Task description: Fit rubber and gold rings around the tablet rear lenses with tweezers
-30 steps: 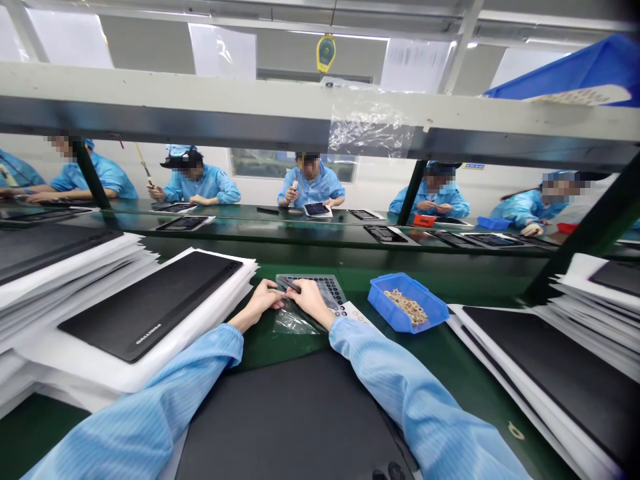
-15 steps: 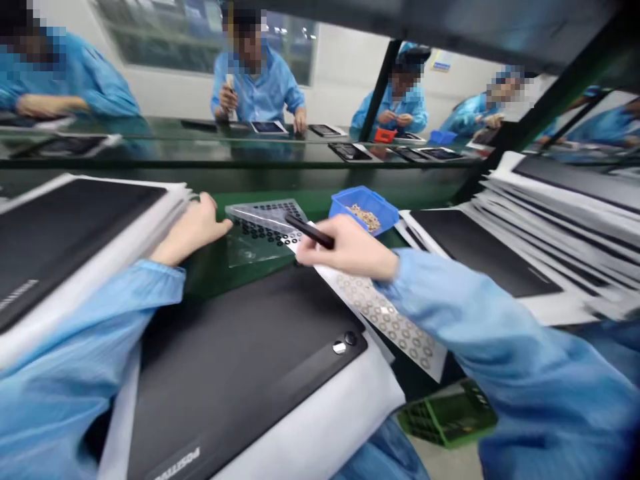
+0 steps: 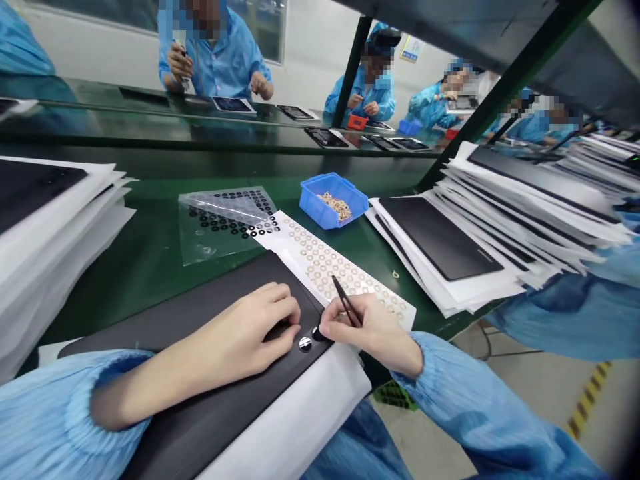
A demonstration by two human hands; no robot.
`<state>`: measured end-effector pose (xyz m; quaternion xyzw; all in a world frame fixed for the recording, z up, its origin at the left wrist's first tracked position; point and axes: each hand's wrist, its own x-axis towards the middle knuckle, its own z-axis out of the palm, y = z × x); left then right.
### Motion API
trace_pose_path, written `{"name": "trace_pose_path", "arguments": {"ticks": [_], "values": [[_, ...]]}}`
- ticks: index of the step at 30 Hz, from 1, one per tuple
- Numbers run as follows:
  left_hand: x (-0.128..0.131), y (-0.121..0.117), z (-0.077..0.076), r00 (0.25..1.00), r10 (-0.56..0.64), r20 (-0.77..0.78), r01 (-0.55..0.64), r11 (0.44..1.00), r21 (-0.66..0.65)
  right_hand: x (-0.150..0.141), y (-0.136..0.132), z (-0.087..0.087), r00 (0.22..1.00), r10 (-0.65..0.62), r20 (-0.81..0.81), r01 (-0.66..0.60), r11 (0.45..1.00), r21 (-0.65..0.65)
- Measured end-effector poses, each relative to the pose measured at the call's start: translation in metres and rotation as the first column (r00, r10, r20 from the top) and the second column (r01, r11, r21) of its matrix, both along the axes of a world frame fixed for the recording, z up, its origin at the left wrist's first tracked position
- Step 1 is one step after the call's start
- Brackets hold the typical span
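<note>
A black tablet back cover [image 3: 210, 373] lies on white foam in front of me. My left hand [image 3: 240, 337] rests on it, fingers curled down beside two round camera openings [image 3: 305, 343]. My right hand [image 3: 373, 327] pinches black tweezers [image 3: 344, 303], fingertips touching the cover's corner at the openings. A white sheet of small ring stickers [image 3: 340, 270] lies just behind my right hand. Further back a clear bag with black ring stickers [image 3: 225, 217] lies flat.
A blue bin [image 3: 333, 200] of small parts stands behind the sheet. Stacks of covers in white foam rise at left [image 3: 45, 220] and right [image 3: 480, 247]. Several people in blue coats work across the green conveyor [image 3: 200, 133]. A black post [image 3: 500, 93] slants at right.
The view tilted down. Both hands came back from the sticker bag to the near cover; the left hand now rests on it and the right, still with tweezers, touches its corner.
</note>
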<state>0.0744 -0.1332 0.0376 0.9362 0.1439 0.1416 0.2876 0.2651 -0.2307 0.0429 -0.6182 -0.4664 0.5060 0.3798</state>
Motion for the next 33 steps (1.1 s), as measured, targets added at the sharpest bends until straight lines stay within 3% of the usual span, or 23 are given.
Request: {"name": "trace_pose_path", "arguments": {"ticks": [9, 20, 24, 28, 33], "values": [[0.003, 0.000, -0.003, 1.000, -0.022, 0.014, 0.023, 1.000, -0.002, -0.005, -0.001, -0.001, 0.988, -0.063, 0.138, 0.065, 0.998, -0.011], [0.000, -0.003, 0.000, 0.997, -0.049, -0.066, 0.046, 0.998, -0.046, -0.011, -0.007, 0.000, 0.920, -0.020, 0.391, -0.074, 0.972, 0.224], [-0.002, -0.004, 0.001, 0.995, -0.083, -0.056, 0.081, 0.996, -0.036, -0.006, -0.010, -0.005, 0.948, -0.131, 0.291, 0.026, 0.941, 0.338], [-0.003, -0.002, 0.001, 0.985, -0.148, -0.088, 0.149, 0.989, 0.009, -0.004, -0.021, -0.011, 0.961, -0.277, 0.020, 0.234, 0.846, 0.480], [-0.002, 0.001, 0.001, 0.979, -0.178, -0.100, 0.180, 0.984, 0.006, -0.009, -0.032, -0.012, 0.980, -0.195, 0.045, 0.140, 0.828, 0.543]]}}
